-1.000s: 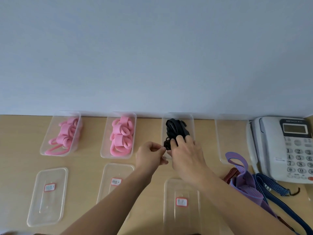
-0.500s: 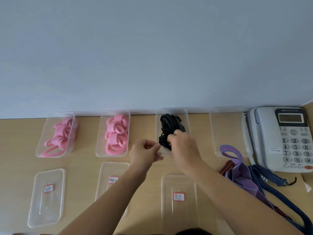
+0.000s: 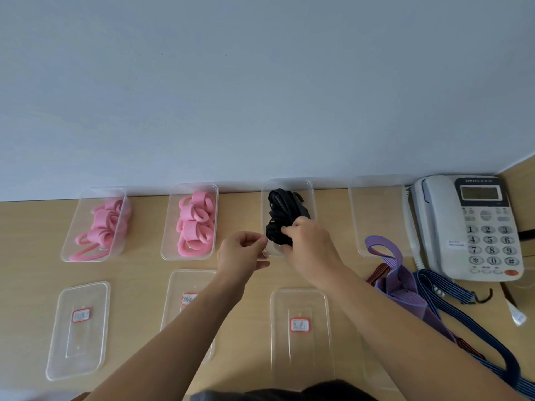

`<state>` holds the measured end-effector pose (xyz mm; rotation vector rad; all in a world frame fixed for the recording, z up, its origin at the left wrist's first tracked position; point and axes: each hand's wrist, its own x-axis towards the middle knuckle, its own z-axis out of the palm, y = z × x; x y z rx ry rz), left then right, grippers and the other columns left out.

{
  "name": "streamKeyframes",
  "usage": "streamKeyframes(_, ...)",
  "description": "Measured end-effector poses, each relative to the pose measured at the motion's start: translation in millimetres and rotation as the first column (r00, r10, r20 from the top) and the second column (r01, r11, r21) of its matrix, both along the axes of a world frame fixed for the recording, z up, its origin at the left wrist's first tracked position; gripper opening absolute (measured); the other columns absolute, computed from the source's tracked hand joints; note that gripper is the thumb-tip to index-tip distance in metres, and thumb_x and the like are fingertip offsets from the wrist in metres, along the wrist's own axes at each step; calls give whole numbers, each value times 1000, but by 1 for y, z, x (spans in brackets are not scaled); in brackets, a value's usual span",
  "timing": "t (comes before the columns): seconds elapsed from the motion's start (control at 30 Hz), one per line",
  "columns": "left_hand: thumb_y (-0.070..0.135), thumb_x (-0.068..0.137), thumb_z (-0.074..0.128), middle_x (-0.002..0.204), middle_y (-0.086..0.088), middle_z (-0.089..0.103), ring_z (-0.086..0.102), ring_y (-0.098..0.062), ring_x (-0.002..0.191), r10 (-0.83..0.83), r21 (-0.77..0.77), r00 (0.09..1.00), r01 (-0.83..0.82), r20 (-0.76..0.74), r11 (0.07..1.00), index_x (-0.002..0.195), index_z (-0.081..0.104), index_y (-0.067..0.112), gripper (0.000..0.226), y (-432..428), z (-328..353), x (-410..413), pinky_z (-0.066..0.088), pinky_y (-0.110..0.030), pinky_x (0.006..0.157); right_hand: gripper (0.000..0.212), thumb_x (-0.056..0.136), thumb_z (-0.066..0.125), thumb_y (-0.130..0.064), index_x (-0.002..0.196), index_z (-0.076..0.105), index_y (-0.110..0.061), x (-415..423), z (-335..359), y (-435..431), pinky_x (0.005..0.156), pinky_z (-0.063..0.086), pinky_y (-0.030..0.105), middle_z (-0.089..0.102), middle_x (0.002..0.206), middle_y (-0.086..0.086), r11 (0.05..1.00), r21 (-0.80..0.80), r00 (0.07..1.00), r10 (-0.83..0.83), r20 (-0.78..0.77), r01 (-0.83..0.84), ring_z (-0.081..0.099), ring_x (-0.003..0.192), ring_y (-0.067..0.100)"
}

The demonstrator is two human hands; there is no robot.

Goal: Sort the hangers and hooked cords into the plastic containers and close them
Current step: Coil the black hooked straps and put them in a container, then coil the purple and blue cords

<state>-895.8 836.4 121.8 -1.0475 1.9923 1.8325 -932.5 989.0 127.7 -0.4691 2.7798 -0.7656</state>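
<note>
Wood desk (image 3: pixel 144 270), pale wall (image 3: pixel 260 96); right fingers (image 3: pixel 289 230) grip black cords (image 3: pixel 279 204), left fingers (image 3: pixel 254 242) unclear.

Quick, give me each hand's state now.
Left hand: fingers pinched beside the container; holding what cannot be told.
Right hand: gripping the black cords in that container.

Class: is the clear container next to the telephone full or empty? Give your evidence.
Empty. Only the wooden table shows through the container and its clear base; nothing lies in it.
</note>
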Motion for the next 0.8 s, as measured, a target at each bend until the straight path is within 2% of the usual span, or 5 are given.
streamKeyframes(0.17, 14, 95, 73, 94, -9, 71, 70, -23, 81, -26, -37, 999, 24, -40, 999, 112, 70, 9, 18, -3, 9, 12, 63, -36, 74, 16, 88, 70, -13, 95, 71, 1, 22, 8, 11, 71, 52, 46, 70, 86, 13, 984, -147, 989, -116, -90, 102, 63, 82, 33)
streamKeyframes(0.23, 17, 94, 74, 97, -3, 73, 71, -22, 88, -87, -148, 994, 77, -60, 986, 116, 71, 13, 23, -4, 14, 20, 62, -40, 83, 16, 87, 71, -12, 95, 72, 2, 34, 14, 14, 71, 52, 46, 71, 86, 15, 976, -167, 977, -163, -140, 139, 64, 82, 36)
streamKeyframes(0.43, 24, 91, 76, 106, 11, 70, 63, -10, 100, -467, -520, 873, 336, -141, 785, 115, 71, 22, 25, 2, 30, 61, 50, -29, 88, 18, 79, 81, -18, 94, 76, -9, 107, 24, 24, 71, 56, 41, 73, 86, 9, 954, -158, 934, -284, -216, 254, 66, 83, 36)
streamKeyframes(0.63, 26, 91, 75, 108, 15, 66, 61, -9, 104, -678, -528, 718, 519, -158, 672, 115, 71, 27, 24, 31, 27, 114, 51, -28, 88, 24, 80, 68, -32, 83, 75, -9, 197, 29, 53, 63, 55, 42, 71, 78, 6, 917, -114, 890, -399, -222, 382, 64, 74, 33)
streamKeyframes(0.8, 23, 89, 77, 115, 5, 72, 63, -14, 104, -773, -540, 609, 596, -179, 595, 115, 74, 22, 26, 64, 24, 150, 53, -38, 94, 14, 76, 75, -19, 81, 73, -6, 250, 37, 104, 64, 55, 47, 71, 78, 8, 880, -37, 845, -465, -266, 473, 63, 72, 34)
